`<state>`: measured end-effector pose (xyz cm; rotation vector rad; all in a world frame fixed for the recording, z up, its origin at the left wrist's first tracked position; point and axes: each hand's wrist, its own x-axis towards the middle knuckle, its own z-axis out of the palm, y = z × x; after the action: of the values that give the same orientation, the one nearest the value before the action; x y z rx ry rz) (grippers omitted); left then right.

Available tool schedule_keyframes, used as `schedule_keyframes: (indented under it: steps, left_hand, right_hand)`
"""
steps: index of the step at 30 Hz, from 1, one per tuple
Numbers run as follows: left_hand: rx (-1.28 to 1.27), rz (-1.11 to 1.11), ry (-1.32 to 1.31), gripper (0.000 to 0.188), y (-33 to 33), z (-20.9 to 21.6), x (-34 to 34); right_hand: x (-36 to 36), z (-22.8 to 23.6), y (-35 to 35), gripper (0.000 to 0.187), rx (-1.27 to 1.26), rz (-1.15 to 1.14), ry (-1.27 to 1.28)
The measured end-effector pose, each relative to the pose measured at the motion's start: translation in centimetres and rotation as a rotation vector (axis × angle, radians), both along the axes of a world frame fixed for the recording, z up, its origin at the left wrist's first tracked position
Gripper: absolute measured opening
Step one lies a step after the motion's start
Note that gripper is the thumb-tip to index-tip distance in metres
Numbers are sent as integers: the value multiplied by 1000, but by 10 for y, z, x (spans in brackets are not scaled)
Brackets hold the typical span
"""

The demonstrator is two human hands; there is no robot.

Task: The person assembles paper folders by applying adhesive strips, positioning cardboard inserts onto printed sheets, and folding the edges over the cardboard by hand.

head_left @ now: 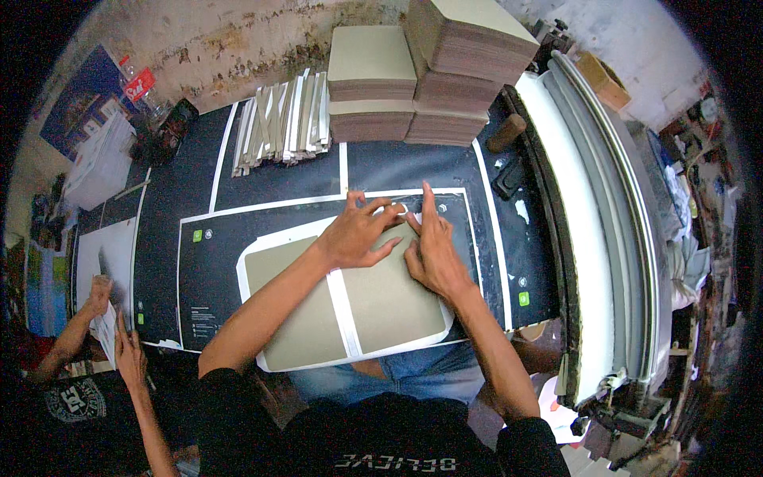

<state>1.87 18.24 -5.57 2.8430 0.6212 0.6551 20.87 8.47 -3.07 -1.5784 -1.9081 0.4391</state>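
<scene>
Two grey-brown boards [298,298] lie side by side on a white paper sheet [253,248] in front of me. A white strip [344,310] runs between them, and a white margin shows around their outer edges. My left hand [355,234] rests over the far edge near the strip, its fingers bent but apart and nothing visibly held. Close to its right is my right hand [433,253], with index finger stretched away from me and thumb apart. Its other fingers curl near the sheet's far edge, where the paper is partly hidden.
Tall stacks of cut board [372,63] stand at the back, beside a pile of narrow strips [282,123]. A large roller machine [612,215] borders the right side. On the left, another person's hands [127,350] hold a white sheet. A black table covering [214,270] lies underneath.
</scene>
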Motion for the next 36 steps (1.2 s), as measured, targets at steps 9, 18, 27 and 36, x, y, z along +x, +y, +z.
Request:
schedule_keyframes:
  steps: [9, 18, 27, 36]
  left_hand:
    - [5, -23, -23, 51, 0, 2, -3]
    - [91, -46, 44, 46, 2, 0, 4]
    - [295, 219, -13, 39, -17, -15, 11]
    - [-1135, 325, -880, 27, -115, 43, -77]
  right_hand:
    - [-5, 5, -8, 101, -59, -50, -13]
    - [-1, 1, -8, 101, -28, -52, -71]
    - [0, -9, -10, 87, 37, -106, -173]
    - [-113, 57, -47, 101, -102, 316, 488]
